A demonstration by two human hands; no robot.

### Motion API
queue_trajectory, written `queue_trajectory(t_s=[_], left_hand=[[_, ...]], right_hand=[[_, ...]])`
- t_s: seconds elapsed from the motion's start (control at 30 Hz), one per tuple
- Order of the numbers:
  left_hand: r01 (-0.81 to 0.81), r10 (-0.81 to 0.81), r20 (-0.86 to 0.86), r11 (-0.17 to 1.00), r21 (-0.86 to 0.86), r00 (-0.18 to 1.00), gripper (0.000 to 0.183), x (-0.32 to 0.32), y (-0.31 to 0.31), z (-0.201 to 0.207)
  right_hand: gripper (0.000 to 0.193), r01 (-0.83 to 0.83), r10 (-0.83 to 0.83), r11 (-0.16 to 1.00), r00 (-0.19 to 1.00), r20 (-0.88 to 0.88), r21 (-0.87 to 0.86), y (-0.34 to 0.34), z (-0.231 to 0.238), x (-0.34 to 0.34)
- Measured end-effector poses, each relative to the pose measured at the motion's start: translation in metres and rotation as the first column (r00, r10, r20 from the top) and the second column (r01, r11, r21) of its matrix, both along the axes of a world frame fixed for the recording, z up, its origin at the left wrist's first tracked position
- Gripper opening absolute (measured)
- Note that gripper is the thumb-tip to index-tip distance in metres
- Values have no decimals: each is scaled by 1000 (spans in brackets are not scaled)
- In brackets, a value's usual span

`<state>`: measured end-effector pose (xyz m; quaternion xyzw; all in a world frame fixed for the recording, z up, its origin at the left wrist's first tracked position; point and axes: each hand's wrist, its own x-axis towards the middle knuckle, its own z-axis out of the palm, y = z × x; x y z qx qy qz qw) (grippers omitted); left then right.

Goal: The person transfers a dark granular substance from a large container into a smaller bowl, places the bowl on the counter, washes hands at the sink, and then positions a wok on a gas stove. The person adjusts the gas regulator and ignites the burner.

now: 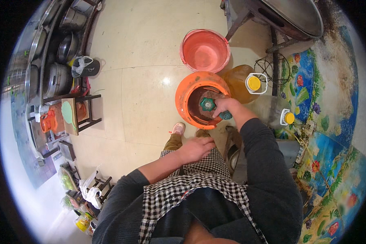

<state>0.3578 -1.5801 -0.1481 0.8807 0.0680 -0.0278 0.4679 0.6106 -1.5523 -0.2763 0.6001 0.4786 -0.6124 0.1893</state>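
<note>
In front of me and slightly right stands an orange gas cylinder [182,101], its round collar surrounding a green valve knob [208,104]. My right hand [227,106] reaches over the collar's right side. Its fingers close around a teal gas regulator [225,116] beside the knob, and the palm hides much of that part. Nothing is in my left hand [198,149], which lies with fingers stretched out on my thigh, over a black-and-white checked apron [166,196].
Beyond the cylinder sits a pink bucket [205,55]. To its right stand a yellow-capped jug of amber liquid [236,81] and a clear yellow-capped jug [268,107]. A wire stand [278,67] is near the right wall. Shelves with pots [57,79] line the left.
</note>
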Motion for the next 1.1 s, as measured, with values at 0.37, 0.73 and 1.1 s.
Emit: queue_trajectory(t_s=[0.37,0.73,1.1], left_hand=[[7,-4,-101,999,34,995,33,15,1,-9],[-59,63,-163,998,29,985,36,-5,-10,-18],[-128,127,-137,992,1,982,33,-30,-13,-18]], right_hand=[[48,-137,82,961,971,224,242,-9,28,-15],[48,-210,128,948,939,320,237,-7,40,-24],[49,-322,215,926,879,426,196,-10,37,-33]])
